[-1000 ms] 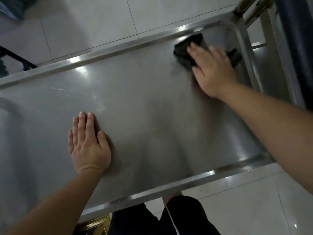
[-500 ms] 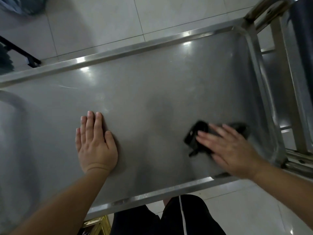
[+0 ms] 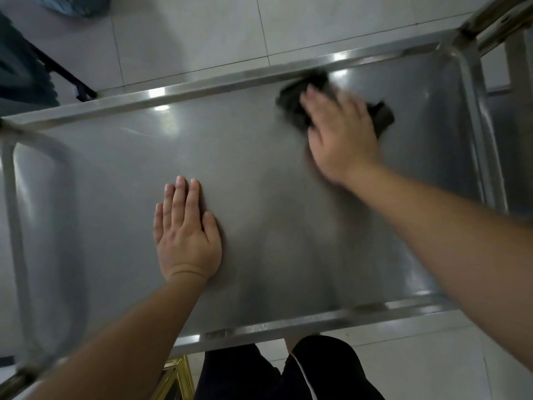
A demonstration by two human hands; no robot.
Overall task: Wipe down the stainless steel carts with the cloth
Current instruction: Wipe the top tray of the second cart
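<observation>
Here's the tiled floor (image 3: pixel 187 39), pale grey, filling the top of the view and showing again at the bottom right. Over it, dominating everything, the stainless steel cart (image 3: pixel 144 157): a broad, dull-grey top shelf with a raised shiny rim catching little spots of light along the far edge and the near edge. A rounded tube handle (image 3: pixel 17 220) loops over its left end, and upright steel posts (image 3: pixel 473 116) stand at its right end.

Two bare forearms reach in from below. The left hand (image 3: pixel 186 235) lies palm-down on the shelf, roughly mid-shelf and a bit left of centre, fingers (image 3: pixel 180 197) straight and pressed together, thumb tucked just beside them, flat on the steel and holding nothing.

And the right hand (image 3: pixel 341 134) is up near the far rim, toward the right end, blurred, palm pressing down on the cloth (image 3: pixel 294 103). Its fingers look straight and laid over the cloth, close together; the blur keeps me from saying more. The cloth itself is dark, bunched, touching the shelf just beside the far rim, with one end poking out left of the hand and another out to the right.

Down at the bottom edge, the person's dark shorts (image 3: pixel 317 368) with a thin white stripe, and beside them a bit of yellowish frame (image 3: pixel 176 376).
</observation>
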